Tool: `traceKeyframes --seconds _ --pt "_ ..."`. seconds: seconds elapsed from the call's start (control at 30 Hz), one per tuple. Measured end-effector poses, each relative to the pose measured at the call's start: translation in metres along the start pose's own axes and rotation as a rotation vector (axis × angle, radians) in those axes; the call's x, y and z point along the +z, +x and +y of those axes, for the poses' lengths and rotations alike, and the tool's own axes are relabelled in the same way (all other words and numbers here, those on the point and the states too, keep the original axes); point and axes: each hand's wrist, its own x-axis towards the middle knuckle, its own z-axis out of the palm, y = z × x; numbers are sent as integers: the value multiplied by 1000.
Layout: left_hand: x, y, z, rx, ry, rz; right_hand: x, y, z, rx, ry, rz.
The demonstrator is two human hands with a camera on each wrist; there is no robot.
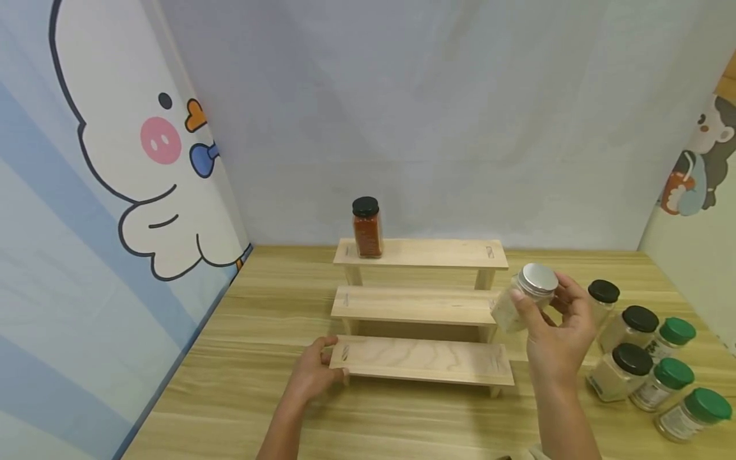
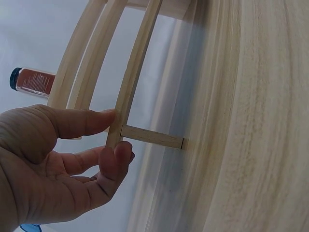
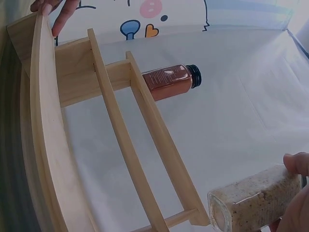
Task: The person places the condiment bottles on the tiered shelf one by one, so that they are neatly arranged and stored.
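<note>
My right hand (image 1: 560,329) grips a glass spice jar (image 1: 508,311) with a silver lid, tilted in the air near the rack's right side. Pale, speckled seasoning fills this jar, as the right wrist view shows (image 3: 251,200). A three-tier wooden spice rack (image 1: 420,358) stands on the table. At the left end of its lowest step, my left hand (image 1: 313,370) pinches the board, thumb on one side and fingertips at the other in the left wrist view. A black-capped jar of red spice (image 1: 368,235) stands upright at the top step's left end.
Right of the rack stand several jars, some with black lids (image 1: 632,359) and others with green lids (image 1: 708,405). A grey cloth backdrop (image 1: 437,128) hangs behind the wood-grain table (image 1: 241,383). A printed cartoon curtain (image 1: 52,255) borders the left side.
</note>
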Motion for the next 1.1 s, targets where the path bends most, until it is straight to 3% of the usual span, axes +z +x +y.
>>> traceKeyframes --seconds 0.3,1.1 --pt "1 1 -1 -14 0 -8 15 6 0 -42 8 -49" --pt "1 1 0 -3 9 13 60 24 10 -90 -65 -281"
